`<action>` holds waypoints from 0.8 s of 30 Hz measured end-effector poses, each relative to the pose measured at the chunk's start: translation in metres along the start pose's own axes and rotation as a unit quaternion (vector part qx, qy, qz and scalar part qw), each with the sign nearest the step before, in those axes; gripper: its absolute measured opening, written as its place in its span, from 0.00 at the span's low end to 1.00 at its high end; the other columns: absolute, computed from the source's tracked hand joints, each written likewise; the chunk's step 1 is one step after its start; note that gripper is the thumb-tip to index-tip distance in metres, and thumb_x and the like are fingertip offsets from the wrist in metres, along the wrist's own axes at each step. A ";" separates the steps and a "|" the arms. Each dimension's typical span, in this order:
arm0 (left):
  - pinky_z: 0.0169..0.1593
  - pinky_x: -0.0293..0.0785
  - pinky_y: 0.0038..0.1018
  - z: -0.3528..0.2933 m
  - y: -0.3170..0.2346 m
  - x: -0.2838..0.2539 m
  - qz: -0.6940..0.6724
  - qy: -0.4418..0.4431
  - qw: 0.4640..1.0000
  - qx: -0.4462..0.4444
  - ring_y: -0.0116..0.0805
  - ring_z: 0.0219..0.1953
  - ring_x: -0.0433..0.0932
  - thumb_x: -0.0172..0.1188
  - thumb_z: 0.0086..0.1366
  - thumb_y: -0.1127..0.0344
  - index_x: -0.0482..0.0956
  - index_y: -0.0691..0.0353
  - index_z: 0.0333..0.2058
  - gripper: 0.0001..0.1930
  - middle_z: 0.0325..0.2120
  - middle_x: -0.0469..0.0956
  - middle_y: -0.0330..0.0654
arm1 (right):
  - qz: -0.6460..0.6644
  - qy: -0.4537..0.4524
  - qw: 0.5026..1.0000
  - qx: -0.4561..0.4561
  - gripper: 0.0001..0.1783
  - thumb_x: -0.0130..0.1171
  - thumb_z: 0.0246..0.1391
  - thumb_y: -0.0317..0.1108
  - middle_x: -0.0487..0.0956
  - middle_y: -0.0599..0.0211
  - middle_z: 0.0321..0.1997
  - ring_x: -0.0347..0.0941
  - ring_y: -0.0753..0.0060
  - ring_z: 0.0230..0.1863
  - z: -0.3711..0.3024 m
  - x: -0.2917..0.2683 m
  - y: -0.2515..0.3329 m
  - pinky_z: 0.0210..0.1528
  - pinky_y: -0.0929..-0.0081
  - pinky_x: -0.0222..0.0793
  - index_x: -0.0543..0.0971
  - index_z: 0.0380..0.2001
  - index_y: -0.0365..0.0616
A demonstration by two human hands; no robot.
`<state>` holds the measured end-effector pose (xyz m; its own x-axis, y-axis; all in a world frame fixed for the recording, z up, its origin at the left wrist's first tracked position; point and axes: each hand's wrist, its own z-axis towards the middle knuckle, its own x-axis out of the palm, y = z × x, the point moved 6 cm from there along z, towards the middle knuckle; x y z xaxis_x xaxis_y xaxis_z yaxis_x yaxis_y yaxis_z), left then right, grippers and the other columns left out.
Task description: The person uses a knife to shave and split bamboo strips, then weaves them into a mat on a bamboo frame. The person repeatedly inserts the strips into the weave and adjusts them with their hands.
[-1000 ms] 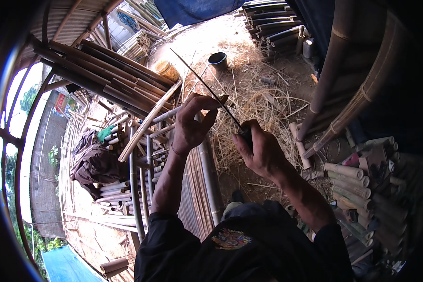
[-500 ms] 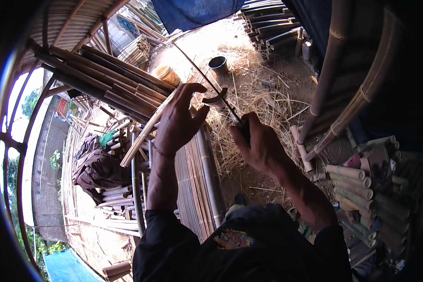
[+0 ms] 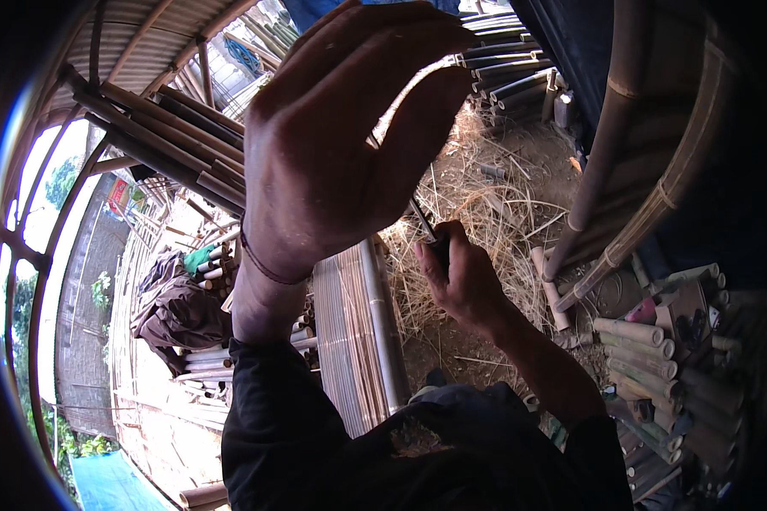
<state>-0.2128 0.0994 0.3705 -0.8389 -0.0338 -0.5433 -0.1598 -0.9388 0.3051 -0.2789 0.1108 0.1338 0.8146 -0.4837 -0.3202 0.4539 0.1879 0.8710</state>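
My left hand (image 3: 332, 145) is raised large in front of the view. Its fingers stretch forward and bend slightly, and a bright gap separates them from the thumb; no object shows in it. Lower and to the right, my right hand (image 3: 469, 277) is closed round the dark handle of a long thin metal tool (image 3: 423, 218). The tool's shaft slants up and left, passing behind my left hand, which hides most of it. Below my left wrist lies a slatted bamboo bench (image 3: 349, 332) with a thick pole along its right side.
Bamboo poles (image 3: 170, 136) rest at the upper left, near a heap of brown cloth (image 3: 183, 311). Pale shavings (image 3: 494, 221) cover the ground ahead. Cut bamboo lengths (image 3: 639, 341) are stacked at right, beside leaning bamboo poles (image 3: 605, 162). More poles (image 3: 511, 64) lie at the back.
My left hand has risen much closer to the view, now covering the buckets and most of the tool. A pale bamboo strip beside my left forearm no longer shows. My right hand keeps its grip.
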 end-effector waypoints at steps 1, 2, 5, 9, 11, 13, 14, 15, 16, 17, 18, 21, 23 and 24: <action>0.55 0.71 0.35 0.002 -0.002 0.004 0.005 0.000 1.000 0.027 0.40 0.47 0.80 0.57 0.63 0.72 0.82 0.67 0.42 0.10 0.41 0.81 0.48 | -0.026 0.001 1.000 -0.015 0.20 0.51 0.62 0.43 0.76 0.48 0.19 0.77 0.44 0.24 0.003 -0.001 -0.001 0.25 0.56 0.73 0.66 0.39 0.34; 0.55 0.71 0.37 0.006 -0.007 0.005 0.020 0.006 0.999 0.049 0.41 0.47 0.80 0.57 0.64 0.70 0.82 0.66 0.41 0.10 0.41 0.82 0.48 | -0.046 -0.005 0.999 -0.027 0.19 0.51 0.62 0.43 0.76 0.48 0.19 0.77 0.44 0.24 0.005 -0.004 -0.001 0.25 0.56 0.73 0.66 0.39 0.34; 0.59 0.67 0.40 0.002 -0.008 0.028 0.053 0.038 0.995 0.075 0.39 0.50 0.78 0.55 0.66 0.60 0.81 0.62 0.44 0.15 0.43 0.81 0.43 | -0.088 -0.023 0.994 -0.052 0.19 0.50 0.62 0.43 0.76 0.47 0.20 0.77 0.44 0.23 0.015 -0.012 0.002 0.24 0.56 0.74 0.65 0.39 0.34; 0.65 0.59 0.42 -0.067 0.052 0.119 0.128 0.422 0.887 -0.138 0.34 0.57 0.72 0.53 0.66 0.51 0.77 0.56 0.50 0.20 0.51 0.77 0.39 | -0.082 0.019 0.996 0.006 0.19 0.50 0.62 0.43 0.77 0.45 0.21 0.78 0.44 0.25 0.019 -0.019 0.017 0.26 0.56 0.75 0.67 0.37 0.33; 0.67 0.54 0.42 -0.044 0.047 0.100 0.110 0.219 0.969 -0.036 0.36 0.59 0.70 0.50 0.67 0.49 0.77 0.57 0.51 0.22 0.52 0.76 0.41 | -0.093 0.004 0.996 -0.012 0.20 0.50 0.62 0.43 0.77 0.45 0.21 0.78 0.43 0.26 0.021 -0.018 0.014 0.25 0.55 0.75 0.67 0.37 0.33; 0.67 0.53 0.43 -0.003 0.024 0.076 0.110 0.130 0.985 0.041 0.38 0.59 0.70 0.49 0.67 0.46 0.76 0.59 0.53 0.25 0.53 0.75 0.41 | -0.114 -0.006 0.993 -0.010 0.20 0.51 0.62 0.44 0.77 0.44 0.22 0.78 0.43 0.26 0.020 -0.026 0.007 0.25 0.55 0.75 0.67 0.37 0.33; 0.68 0.52 0.45 0.023 0.004 0.056 0.088 0.104 0.988 0.066 0.39 0.60 0.68 0.46 0.67 0.43 0.74 0.60 0.54 0.29 0.54 0.75 0.43 | -0.124 -0.019 0.992 -0.014 0.20 0.51 0.62 0.44 0.77 0.44 0.22 0.78 0.43 0.26 0.027 -0.034 0.005 0.25 0.55 0.75 0.67 0.37 0.33; 0.68 0.51 0.45 0.021 0.003 0.056 0.090 0.111 0.987 0.068 0.39 0.59 0.70 0.46 0.66 0.40 0.76 0.59 0.51 0.30 0.52 0.75 0.43 | -0.120 -0.026 0.992 -0.020 0.20 0.51 0.62 0.44 0.77 0.44 0.22 0.78 0.43 0.26 0.027 -0.031 0.007 0.25 0.55 0.75 0.67 0.37 0.33; 0.68 0.51 0.44 0.011 0.005 0.069 0.088 0.112 0.988 0.067 0.39 0.57 0.71 0.45 0.65 0.37 0.78 0.59 0.48 0.31 0.51 0.76 0.44 | -0.122 -0.033 0.992 -0.023 0.20 0.51 0.62 0.44 0.77 0.43 0.22 0.78 0.43 0.26 0.028 -0.030 0.004 0.25 0.55 0.75 0.67 0.37 0.32; 0.68 0.50 0.44 -0.006 0.010 0.086 0.086 0.113 0.988 0.067 0.39 0.56 0.73 0.45 0.64 0.34 0.79 0.59 0.45 0.33 0.49 0.77 0.45 | -0.124 -0.041 0.991 -0.026 0.21 0.51 0.62 0.44 0.77 0.43 0.22 0.78 0.43 0.26 0.030 -0.031 0.003 0.25 0.55 0.75 0.67 0.37 0.32; 0.69 0.48 0.46 -0.073 0.058 0.150 0.128 0.429 0.887 -0.113 0.38 0.58 0.71 0.42 0.65 0.33 0.79 0.58 0.46 0.34 0.50 0.77 0.44 | -0.101 0.015 0.993 0.057 0.21 0.51 0.61 0.44 0.77 0.42 0.22 0.78 0.43 0.25 0.030 -0.024 0.001 0.25 0.55 0.74 0.67 0.38 0.32; 0.69 0.46 0.47 -0.064 0.064 0.135 0.071 0.236 0.969 -0.034 0.36 0.61 0.67 0.45 0.65 0.36 0.76 0.58 0.50 0.31 0.52 0.75 0.43 | -0.114 0.001 0.993 0.023 0.21 0.50 0.62 0.45 0.77 0.41 0.24 0.78 0.40 0.28 0.026 -0.003 -0.037 0.26 0.55 0.75 0.67 0.39 0.32; 0.68 0.47 0.46 -0.014 0.069 0.096 0.078 0.130 0.988 0.028 0.38 0.62 0.66 0.47 0.65 0.39 0.76 0.59 0.52 0.30 0.53 0.74 0.43 | -0.109 -0.001 0.993 0.044 0.23 0.49 0.62 0.48 0.77 0.42 0.24 0.78 0.43 0.27 0.022 0.001 -0.046 0.26 0.57 0.75 0.67 0.40 0.33; 0.67 0.48 0.47 -0.010 0.084 0.087 0.047 0.079 0.996 0.004 0.39 0.61 0.67 0.48 0.66 0.41 0.75 0.59 0.52 0.29 0.53 0.75 0.44 | -0.100 -0.001 0.993 0.057 0.24 0.48 0.63 0.48 0.77 0.42 0.23 0.78 0.44 0.26 0.022 0.002 -0.055 0.25 0.58 0.75 0.67 0.40 0.33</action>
<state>-0.2938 0.0145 0.3412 -0.7577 -0.1761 -0.6284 -0.0891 -0.9259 0.3670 -0.3099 0.0805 0.0936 0.7109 -0.5036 -0.4909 0.5631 -0.0106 0.8263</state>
